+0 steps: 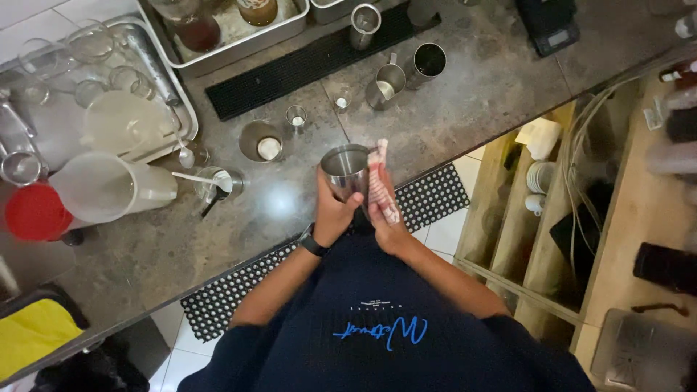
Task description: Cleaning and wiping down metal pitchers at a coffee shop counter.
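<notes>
My left hand [334,212] grips a steel cup [345,168] from its left side, holding it upright just above the front edge of the stone counter [465,101]. My right hand [387,218] is closed on a long pink-and-white packet [380,181] that stands up against the cup's right rim. A dark watch sits on my left wrist. The cup's inside is dark and I cannot see what it holds.
Several steel jugs [390,81] and small measures stand further back, beside a black bar mat [305,62]. A tray [156,58] with glasses and plastic pitchers [109,187] is at left, a red lid [35,212] beyond. Wooden shelves [537,218] with cups lie right.
</notes>
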